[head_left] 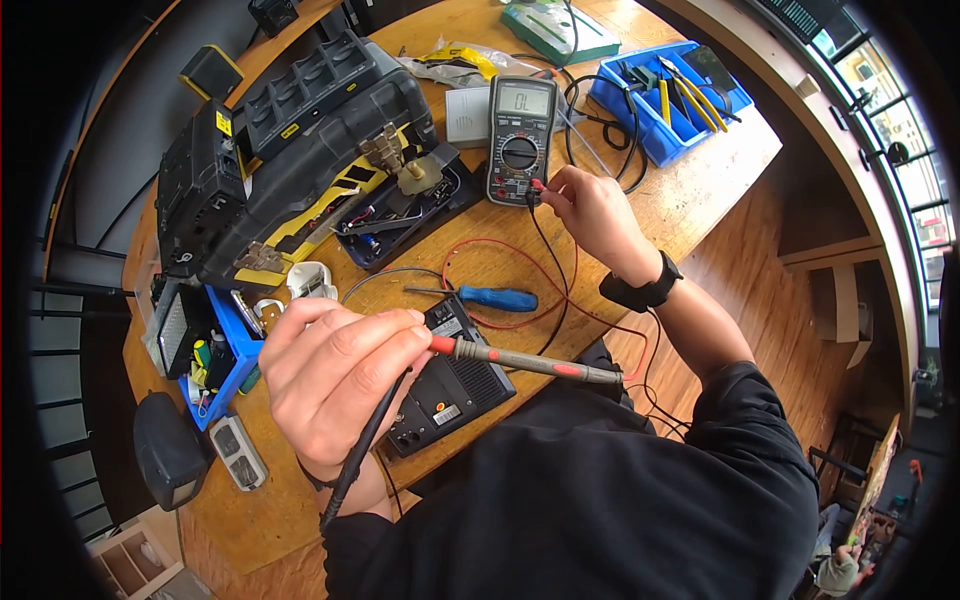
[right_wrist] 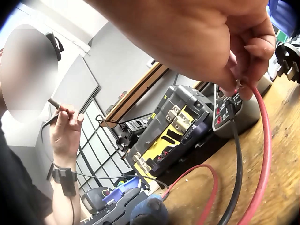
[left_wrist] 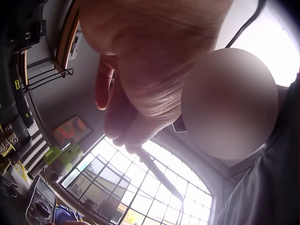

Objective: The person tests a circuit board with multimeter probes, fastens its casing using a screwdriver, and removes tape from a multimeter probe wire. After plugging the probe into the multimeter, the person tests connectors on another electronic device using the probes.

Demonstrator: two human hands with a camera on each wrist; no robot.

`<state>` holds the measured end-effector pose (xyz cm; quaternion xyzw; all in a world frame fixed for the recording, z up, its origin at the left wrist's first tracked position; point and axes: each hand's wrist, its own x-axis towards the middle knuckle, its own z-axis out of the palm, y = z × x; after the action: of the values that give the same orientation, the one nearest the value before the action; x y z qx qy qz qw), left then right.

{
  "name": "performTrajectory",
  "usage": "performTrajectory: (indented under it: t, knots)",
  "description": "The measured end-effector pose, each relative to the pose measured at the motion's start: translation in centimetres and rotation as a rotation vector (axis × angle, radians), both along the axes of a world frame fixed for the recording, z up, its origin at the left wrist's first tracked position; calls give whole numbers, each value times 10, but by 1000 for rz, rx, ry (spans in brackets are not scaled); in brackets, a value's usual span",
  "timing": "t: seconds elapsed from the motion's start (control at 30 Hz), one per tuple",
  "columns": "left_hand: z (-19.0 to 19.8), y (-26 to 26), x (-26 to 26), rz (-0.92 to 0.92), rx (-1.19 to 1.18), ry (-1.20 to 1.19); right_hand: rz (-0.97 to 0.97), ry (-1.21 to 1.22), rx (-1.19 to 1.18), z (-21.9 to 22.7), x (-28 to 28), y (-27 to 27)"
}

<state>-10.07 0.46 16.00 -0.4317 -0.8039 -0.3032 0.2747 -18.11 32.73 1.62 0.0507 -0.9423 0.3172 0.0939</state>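
My left hand point(head_left: 335, 375) grips a grey and red test probe point(head_left: 530, 362), held up in front of my torso. A red lead point(head_left: 632, 360) leaves the probe's far end, and a black lead point(head_left: 372, 425) hangs from beside the same fingers. My right hand point(head_left: 605, 218) pinches a red plug point(head_left: 539, 186) at the lower sockets of a digital multimeter point(head_left: 519, 128). "OL" stands on its display point(head_left: 522, 102). A black plug point(head_left: 531, 198) sits beside the red one, its cable point(right_wrist: 236, 159) running down over the wood.
Left of the multimeter stand a black toolbox point(head_left: 330, 150) and an open dark tray point(head_left: 400, 235). A blue screwdriver point(head_left: 500, 298) lies by a black device point(head_left: 465, 375). A blue bin point(head_left: 670, 145) with pliers stands at the right, another blue bin point(head_left: 235, 345) at the left.
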Motion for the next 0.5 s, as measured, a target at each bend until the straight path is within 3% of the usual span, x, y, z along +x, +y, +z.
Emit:
performTrajectory:
  t: [0.27, 0.33, 0.5]
  knots:
    - [1, -4, 0, -35, -13, -18, 22, -85, 11, 4, -5, 0]
    - [1, -5, 0, -37, -19, -12, 119, 125, -35, -8, -4, 3]
    - [2, -2, 1, -37, -27, -9, 150, 189, -18, -17, -2, 7]
